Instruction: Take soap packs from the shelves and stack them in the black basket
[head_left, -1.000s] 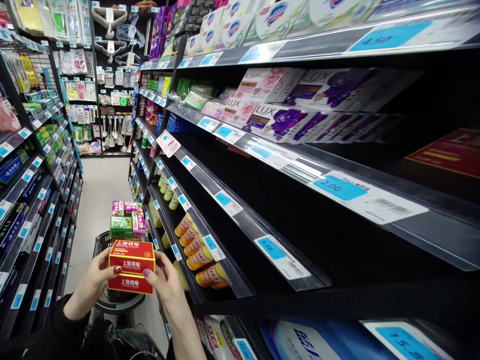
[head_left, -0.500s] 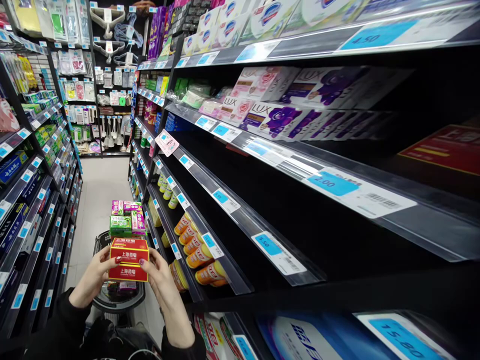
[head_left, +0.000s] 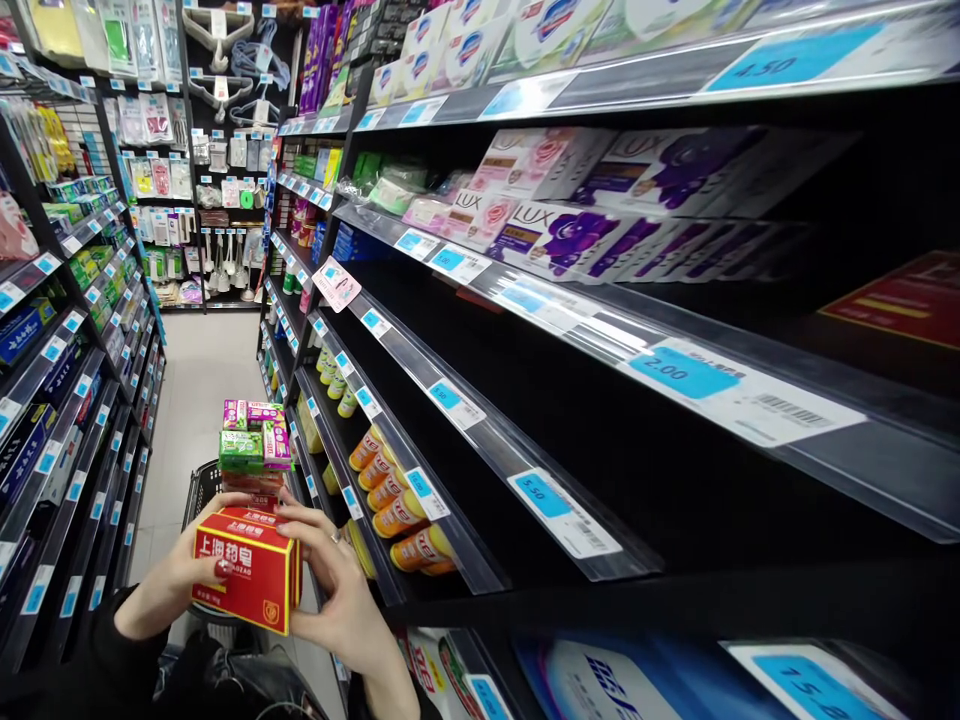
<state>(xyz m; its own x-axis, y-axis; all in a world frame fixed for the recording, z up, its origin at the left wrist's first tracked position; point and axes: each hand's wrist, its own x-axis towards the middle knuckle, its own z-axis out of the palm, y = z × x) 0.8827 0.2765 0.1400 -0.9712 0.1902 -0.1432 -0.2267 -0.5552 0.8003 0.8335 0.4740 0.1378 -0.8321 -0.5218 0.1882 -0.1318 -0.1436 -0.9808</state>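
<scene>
Between my two hands are red soap boxes (head_left: 244,575) with white lettering and yellow edges, pressed together and tilted toward me. My left hand (head_left: 171,572) grips their left end, its red-nailed thumb across the front face. At the other end, my right hand (head_left: 337,595) closes round the right side, fingers over the top and the thumb below. A black shopping basket (head_left: 201,488) sits beneath and beyond the hands, partly covered by them. Green soap packs (head_left: 241,451) and purple soap packs (head_left: 276,446) are piled in it, with more red packaging just behind my fingers.
Long shelving runs close on my right, its price-tag edge (head_left: 566,512) jutting toward me. It carries LUX soap boxes (head_left: 555,240) and orange tubs (head_left: 401,515). Another stocked shelf (head_left: 56,460) lines the left. A tiled aisle floor (head_left: 199,370) leads to hanging goods.
The red boxes have come nearer to me and turned, so a front face and the right end now show. My right hand has shifted round to their right end.
</scene>
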